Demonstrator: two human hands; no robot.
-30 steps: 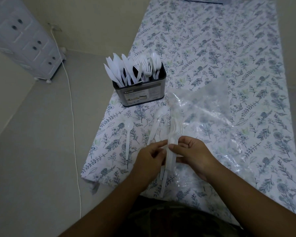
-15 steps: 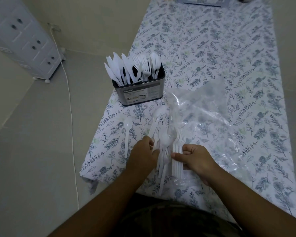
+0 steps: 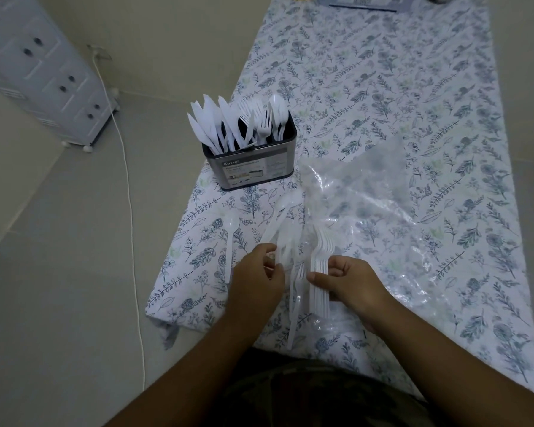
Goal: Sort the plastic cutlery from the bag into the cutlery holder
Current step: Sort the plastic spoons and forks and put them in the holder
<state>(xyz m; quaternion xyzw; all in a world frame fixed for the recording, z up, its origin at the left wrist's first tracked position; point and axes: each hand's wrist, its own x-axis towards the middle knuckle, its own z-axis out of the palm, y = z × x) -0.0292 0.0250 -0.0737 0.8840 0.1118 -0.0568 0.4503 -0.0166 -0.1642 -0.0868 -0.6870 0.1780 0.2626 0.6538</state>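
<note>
Two hands over near table edge: right hand (image 3: 350,283) grips fork stack (image 3: 320,272); left hand (image 3: 257,277) pinches blurred cutlery beside loose spoon (image 3: 231,241). Clear bag (image 3: 383,211) right; cutlery holder (image 3: 252,163) far left, filled.

From my remote view, the left hand (image 3: 256,277) covers whatever its fingertips pinch; the white pieces there are motion-blurred, type unreadable. The right hand (image 3: 349,282) hides the middle of the fork stack (image 3: 321,266); I cannot count the forks. Handle ends inside the cutlery holder (image 3: 250,167) are hidden by its wall. Small print on its label illegible. Objects at the top edge (image 3: 361,1) are cut off, unidentifiable. Clear bag (image 3: 367,192) outline is indistinct against the tablecloth (image 3: 383,87).
</note>
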